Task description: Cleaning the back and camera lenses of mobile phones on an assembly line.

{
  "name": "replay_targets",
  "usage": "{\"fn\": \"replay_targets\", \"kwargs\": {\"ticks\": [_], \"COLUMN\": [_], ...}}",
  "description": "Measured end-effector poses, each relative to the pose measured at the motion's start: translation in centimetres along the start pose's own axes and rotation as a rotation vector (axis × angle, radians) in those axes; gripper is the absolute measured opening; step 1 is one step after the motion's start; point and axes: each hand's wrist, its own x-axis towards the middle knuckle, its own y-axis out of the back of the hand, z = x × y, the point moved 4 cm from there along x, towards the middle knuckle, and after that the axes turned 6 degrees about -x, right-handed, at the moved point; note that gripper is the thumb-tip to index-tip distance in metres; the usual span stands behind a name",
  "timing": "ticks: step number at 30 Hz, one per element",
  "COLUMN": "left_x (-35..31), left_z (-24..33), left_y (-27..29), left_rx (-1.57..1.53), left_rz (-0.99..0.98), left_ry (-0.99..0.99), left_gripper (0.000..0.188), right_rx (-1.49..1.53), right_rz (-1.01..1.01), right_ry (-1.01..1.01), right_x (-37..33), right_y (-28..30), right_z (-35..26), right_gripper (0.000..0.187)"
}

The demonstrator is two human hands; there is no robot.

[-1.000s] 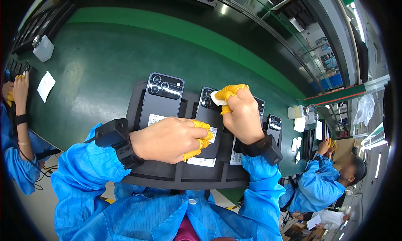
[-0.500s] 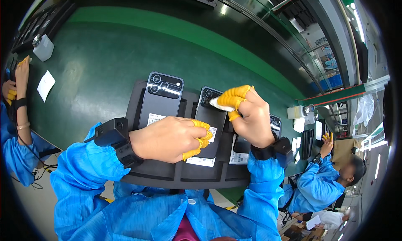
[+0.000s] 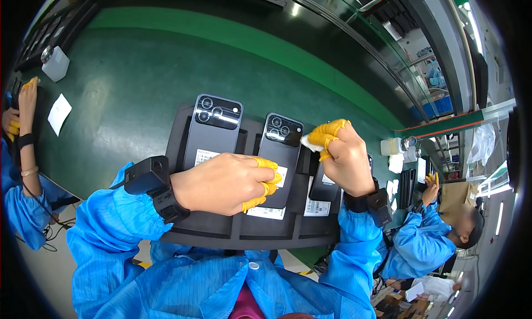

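Three smartphones lie back side up in a black foam tray (image 3: pixel 255 241): a left phone (image 3: pixel 213 139), a middle phone (image 3: pixel 280 151) and a right phone (image 3: pixel 323 189), partly hidden by my right hand. My left hand (image 3: pixel 221 183), with yellow finger cots, is closed on the lower part of the middle phone and covers part of its white label. In my right hand (image 3: pixel 348 158), also wearing yellow cots, a white wiping cloth (image 3: pixel 311 145) is pinched beside the upper right edge of the middle phone, near its camera block. Both wrists carry black strapped devices.
The tray rests at the near edge of a green workbench (image 3: pixel 144 58). A white dispenser bottle (image 3: pixel 55 64) and a paper sheet (image 3: pixel 60 114) stand at the left. Co-workers in blue sit at both sides, the right one (image 3: pixel 421 241) near more bottles (image 3: pixel 394 147).
My right hand has drawn the cloth from the middle phone's camera block out to the right, uncovering the lenses. The left hand keeps its place on the phone.
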Motion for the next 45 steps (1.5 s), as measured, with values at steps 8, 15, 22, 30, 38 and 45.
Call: {"fn": "replay_targets", "kwargs": {"ticks": [8, 15, 22, 30, 38, 45], "left_x": [-0.2, -0.1, -0.1, 0.3, -0.1, 0.4], "left_z": [-0.1, -0.1, -0.2, -0.1, 0.0, 0.3], "left_y": [0.1, 0.0, 0.0, 0.1, 0.5, 0.8], "left_rx": [-0.003, -0.004, 0.004, -0.016, -0.046, -0.048], "left_rz": [0.018, 0.013, 0.052, 0.021, 0.054, -0.082], "left_ry": [-0.028, -0.008, -0.045, -0.026, -0.037, 0.028], "left_gripper": [0.014, 0.014, 0.013, 0.015, 0.020, 0.032], "right_rx": [0.083, -0.119, 0.024, -0.103, -0.028, -0.063], "right_rz": [0.137, 0.007, 0.088, 0.194, 0.154, 0.188], "right_ry": [0.068, -0.078, 0.030, -0.084, 0.098, -0.072], "right_x": [3.2, 0.1, 1.2, 0.8, 2.6, 1.7], "right_y": [-2.9, -0.5, -1.9, -0.6, -3.6, -1.3], "right_z": [-3.1, -1.7, -3.4, 1.0, -1.7, 1.0], "right_gripper": [0.024, 0.022, 0.020, 0.023, 0.017, 0.021]}}
